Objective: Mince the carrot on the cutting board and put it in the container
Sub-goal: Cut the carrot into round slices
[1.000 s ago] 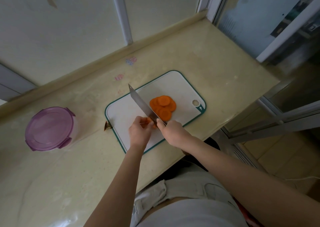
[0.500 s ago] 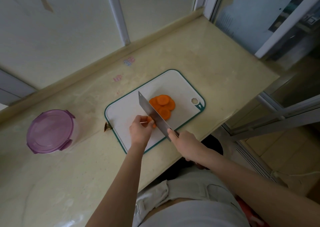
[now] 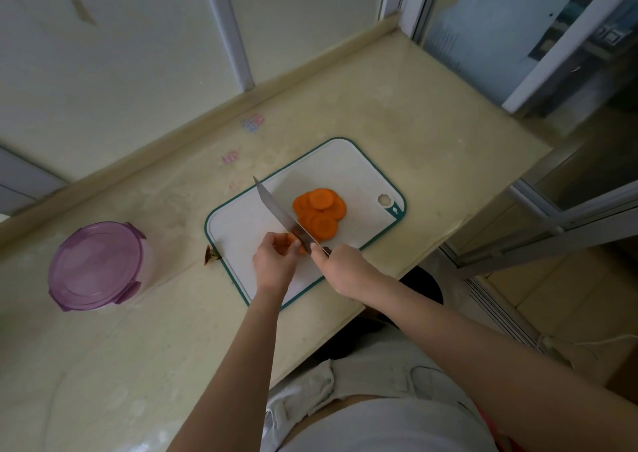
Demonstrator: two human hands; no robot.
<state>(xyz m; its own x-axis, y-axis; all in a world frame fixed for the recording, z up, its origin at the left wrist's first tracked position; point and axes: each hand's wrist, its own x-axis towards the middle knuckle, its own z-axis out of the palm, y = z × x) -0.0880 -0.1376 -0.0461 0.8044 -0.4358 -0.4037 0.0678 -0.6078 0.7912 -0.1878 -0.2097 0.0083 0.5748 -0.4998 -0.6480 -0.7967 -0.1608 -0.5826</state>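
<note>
Head view: the left hand [image 3: 274, 261] pinches one short carrot stub [image 3: 295, 243] on the cutting board [image 3: 241, 230], fingers curled over it. The right hand [image 3: 345, 268] grips one knife [image 3: 279, 210], whose blade runs away from it, hard beside the stub's right side. One overlapping pile of slices [image 3: 319, 211], too stacked to count, lies just beyond the blade. One lidded container [image 3: 96, 265] sits well left of the left hand.
</note>
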